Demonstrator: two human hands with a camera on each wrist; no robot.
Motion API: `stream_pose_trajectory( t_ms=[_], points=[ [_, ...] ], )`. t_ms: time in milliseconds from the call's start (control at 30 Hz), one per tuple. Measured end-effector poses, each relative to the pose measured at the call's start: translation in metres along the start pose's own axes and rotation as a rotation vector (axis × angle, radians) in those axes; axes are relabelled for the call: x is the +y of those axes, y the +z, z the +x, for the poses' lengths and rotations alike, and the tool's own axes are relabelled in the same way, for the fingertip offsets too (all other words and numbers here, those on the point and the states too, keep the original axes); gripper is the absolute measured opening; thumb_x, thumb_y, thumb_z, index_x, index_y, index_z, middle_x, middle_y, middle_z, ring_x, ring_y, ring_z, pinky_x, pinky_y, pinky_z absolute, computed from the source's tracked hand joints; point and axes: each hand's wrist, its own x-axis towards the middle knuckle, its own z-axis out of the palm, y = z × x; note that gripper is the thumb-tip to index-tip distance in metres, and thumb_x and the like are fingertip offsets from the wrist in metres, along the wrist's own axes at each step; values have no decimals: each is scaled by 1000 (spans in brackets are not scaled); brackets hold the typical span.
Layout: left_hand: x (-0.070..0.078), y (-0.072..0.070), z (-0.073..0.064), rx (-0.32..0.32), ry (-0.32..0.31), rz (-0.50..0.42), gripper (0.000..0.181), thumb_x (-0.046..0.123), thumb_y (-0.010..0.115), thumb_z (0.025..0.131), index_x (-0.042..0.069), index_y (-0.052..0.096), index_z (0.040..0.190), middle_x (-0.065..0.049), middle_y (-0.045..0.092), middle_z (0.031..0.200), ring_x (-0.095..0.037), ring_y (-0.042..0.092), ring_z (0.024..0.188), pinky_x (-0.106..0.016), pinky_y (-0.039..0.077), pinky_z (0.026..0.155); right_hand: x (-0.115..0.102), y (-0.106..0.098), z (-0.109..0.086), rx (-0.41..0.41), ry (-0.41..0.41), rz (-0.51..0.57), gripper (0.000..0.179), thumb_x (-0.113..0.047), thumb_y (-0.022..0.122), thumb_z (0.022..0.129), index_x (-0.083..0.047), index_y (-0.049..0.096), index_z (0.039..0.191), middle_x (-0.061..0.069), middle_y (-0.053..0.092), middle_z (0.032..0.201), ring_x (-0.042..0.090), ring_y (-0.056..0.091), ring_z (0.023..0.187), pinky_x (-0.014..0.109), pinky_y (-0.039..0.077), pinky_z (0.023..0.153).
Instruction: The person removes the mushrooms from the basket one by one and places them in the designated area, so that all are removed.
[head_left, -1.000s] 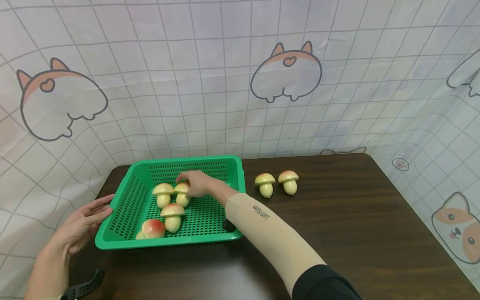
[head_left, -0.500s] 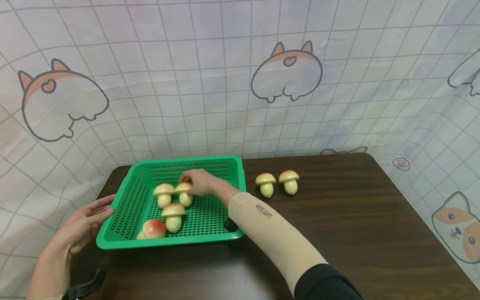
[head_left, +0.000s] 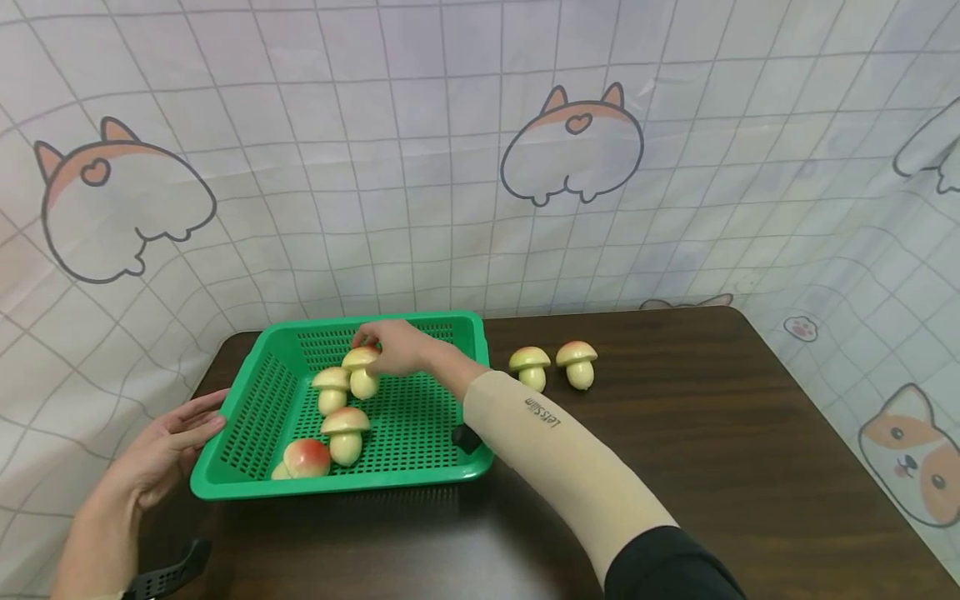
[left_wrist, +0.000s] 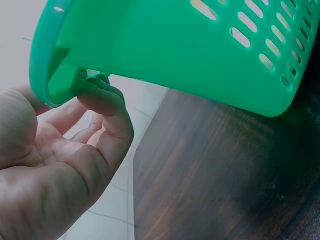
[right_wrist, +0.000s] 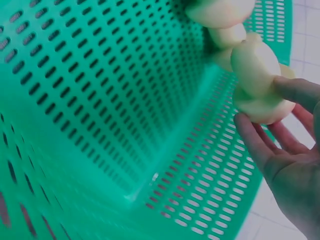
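Observation:
My right hand [head_left: 401, 346] pinches a toy mushroom [head_left: 364, 384] by its cap, at the back of a green basket [head_left: 337, 481]. In the right wrist view the thumb and fingers lie on either side of this mushroom's cap [right_wrist: 267, 109]. Close to its left stands another mushroom [head_left: 332, 402]. Nearer the front lie a third mushroom [head_left: 346, 447] and a red-capped one [head_left: 307, 457]. My left hand [head_left: 161, 454] holds the basket's left side, and in the left wrist view its fingers [left_wrist: 117, 122] curl up under the rim.
On the dark wooden table [head_left: 712, 433], right of the basket, lie two more mushrooms, one [head_left: 532, 377] partly behind the right forearm and one [head_left: 579, 375] beside it. A grid-patterned cloth [head_left: 450, 208] hangs behind the table. A black wrist device [head_left: 466, 438] shows beneath the right forearm.
My right hand has risen toward the basket's back with the mushroom, which has lifted and moved slightly left. The mushroom beside it has shifted a little. My left hand stays at the rim.

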Motion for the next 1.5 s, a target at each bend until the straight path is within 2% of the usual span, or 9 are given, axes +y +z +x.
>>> stream_pose_trajectory(
  t_ms=[200,467,700,833,967,1167,1500],
  points=[
    [0,-1,0,3,-6,-1,42,-2,45,109,30,60,133,0,67,120,-16,70,104,-33,61,81,-8,-15,-8,5,-17,36,42,-5,69,95,-12,62,135,3,62,124,14,60,98,24,52,77],
    [0,-1,1,7,-13,-1,42,-1,46,109,30,61,133,0,67,120,-15,70,104,-33,62,81,-10,-39,-20,8,-52,82,40,-4,69,95,-10,62,134,6,62,124,17,63,102,25,54,79],
    [1,0,-1,10,-14,-20,43,-3,45,109,30,63,131,-1,68,119,-16,70,103,-33,62,81,-12,-60,-39,-22,-102,106,44,-3,68,97,-7,58,139,12,59,135,25,60,119,27,54,90],
    [1,1,-1,15,-14,-23,44,-3,45,109,30,64,131,-1,68,118,-17,71,102,-34,62,80,-7,-71,-52,-18,-148,85,42,-4,67,97,-7,59,138,12,59,134,26,59,122,27,52,93],
    [0,1,0,10,-8,-24,44,-3,45,109,29,63,132,-2,68,118,-17,71,101,-34,62,79,-2,-82,-65,-9,-160,90,42,-5,68,96,-8,61,137,8,60,131,25,60,119,30,53,92],
    [0,1,1,11,-8,-29,44,-3,45,109,29,64,131,-1,68,118,-17,71,102,-34,62,79,7,-102,-91,14,-181,138,40,-5,69,95,-10,62,135,4,61,127,25,58,120,34,52,96],
    [1,1,2,27,-21,-34,42,-2,47,108,30,64,130,0,68,118,-16,71,102,-34,62,81,32,-127,-139,89,-131,160,39,-8,70,96,-16,63,133,-2,59,131,22,56,125,37,53,97]
  ],
)
